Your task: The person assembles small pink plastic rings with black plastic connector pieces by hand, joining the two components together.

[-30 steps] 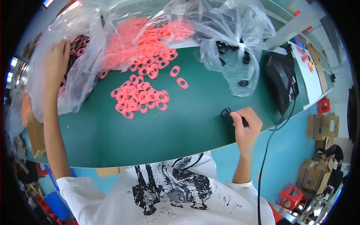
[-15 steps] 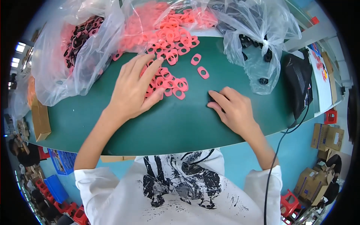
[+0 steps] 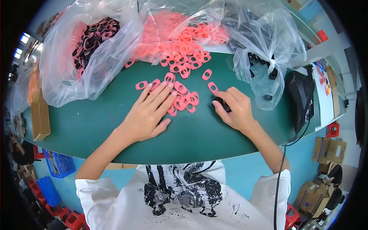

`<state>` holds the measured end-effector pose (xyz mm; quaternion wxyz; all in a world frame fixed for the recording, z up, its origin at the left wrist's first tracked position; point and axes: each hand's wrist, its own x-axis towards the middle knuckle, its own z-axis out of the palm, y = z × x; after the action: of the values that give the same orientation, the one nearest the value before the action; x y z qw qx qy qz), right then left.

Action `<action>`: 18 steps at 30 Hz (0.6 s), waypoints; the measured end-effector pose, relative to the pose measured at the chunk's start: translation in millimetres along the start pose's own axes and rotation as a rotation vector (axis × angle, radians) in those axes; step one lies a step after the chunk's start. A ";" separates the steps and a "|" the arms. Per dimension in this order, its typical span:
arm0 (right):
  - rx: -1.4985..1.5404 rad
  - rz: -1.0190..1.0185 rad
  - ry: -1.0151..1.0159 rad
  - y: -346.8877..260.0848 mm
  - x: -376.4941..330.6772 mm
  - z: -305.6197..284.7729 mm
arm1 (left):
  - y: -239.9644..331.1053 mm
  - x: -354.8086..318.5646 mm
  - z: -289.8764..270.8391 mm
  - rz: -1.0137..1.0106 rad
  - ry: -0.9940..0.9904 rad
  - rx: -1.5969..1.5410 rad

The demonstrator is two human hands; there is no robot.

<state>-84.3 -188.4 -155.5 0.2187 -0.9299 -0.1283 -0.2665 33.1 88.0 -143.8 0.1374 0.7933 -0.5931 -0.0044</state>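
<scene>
My left hand lies flat on the green table, fingers stretched out. Its fingertips rest on the near edge of a loose group of pink oval rings, covering some of them. To the right, my right hand pinches a small round black part between thumb and fingers, close to the tabletop. Just beyond its index finger lies a single pink ring. A little farther off is another single pink ring. The black part is partly hidden by the fingers.
A clear bag at the back left holds black-and-pink pieces. Pink rings spill from a clear bag in the back middle. A knotted bag with black parts lies at the right, beside a black pouch and a dangling cable.
My left hand has drawn nearer to me and flattened, and several pink rings now lie spread apart at its fingertips. My right hand still grips the black part, which shows more now.
</scene>
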 end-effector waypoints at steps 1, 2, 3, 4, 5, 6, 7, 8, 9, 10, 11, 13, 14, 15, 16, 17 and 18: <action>0.063 0.054 0.002 1.8 1.8 -0.6 | 1.5 -2.4 1.6 -0.005 0.008 -0.001; 0.062 0.047 -0.004 4.3 2.1 1.1 | 2.9 -5.7 4.6 -0.031 0.013 -0.035; 0.137 0.081 0.019 7.3 1.1 4.4 | 3.1 -6.7 7.3 -0.056 0.018 -0.071; 0.208 0.116 0.046 7.1 -1.1 1.8 | 6.3 -3.5 7.2 -0.059 0.026 -0.073; 0.283 0.196 0.068 8.7 0.4 -2.3 | 9.0 2.8 7.4 -0.081 0.088 -0.043; 0.358 0.278 0.091 10.2 1.8 -7.4 | 13.7 8.2 7.8 -0.102 0.149 -0.014; 0.504 0.487 0.018 11.9 3.3 -12.7 | 14.8 12.8 8.2 -0.102 0.149 -0.018; 0.698 0.586 0.054 19.6 1.2 -8.2 | 16.5 17.9 8.1 -0.081 0.129 -0.005; 0.816 0.615 0.080 25.2 1.6 -6.2 | 17.0 21.4 8.5 -0.059 0.109 0.008; 0.933 0.646 0.103 29.8 0.3 -6.6 | 18.1 23.8 10.9 -0.058 0.111 0.000; 0.927 0.650 0.101 30.6 -1.4 -6.5 | 19.4 25.8 13.3 -0.047 0.079 0.000; 0.960 0.630 0.150 28.2 -3.9 -3.3 | 20.1 27.1 17.0 -0.034 0.049 -0.008; 0.955 0.635 0.148 27.4 -3.4 -3.3 | 18.1 24.5 16.4 0.009 0.031 0.002; 0.888 0.595 0.127 26.2 -1.2 -4.9 | 17.0 23.6 15.7 0.052 0.014 0.012; 0.823 0.559 0.104 23.5 -0.3 -7.2 | 18.0 22.6 14.3 0.053 0.012 0.003; 0.832 0.558 0.072 23.0 0.4 -9.6 | 18.9 22.1 12.4 0.071 0.014 -0.018; 0.829 0.566 0.069 22.7 -1.8 -9.5 | 19.7 21.4 11.3 0.088 0.017 -0.039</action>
<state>-82.0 -213.0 -156.9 0.6373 -0.7539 0.0410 -0.1541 19.0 60.3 -146.9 0.1581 0.7635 -0.6261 -0.0031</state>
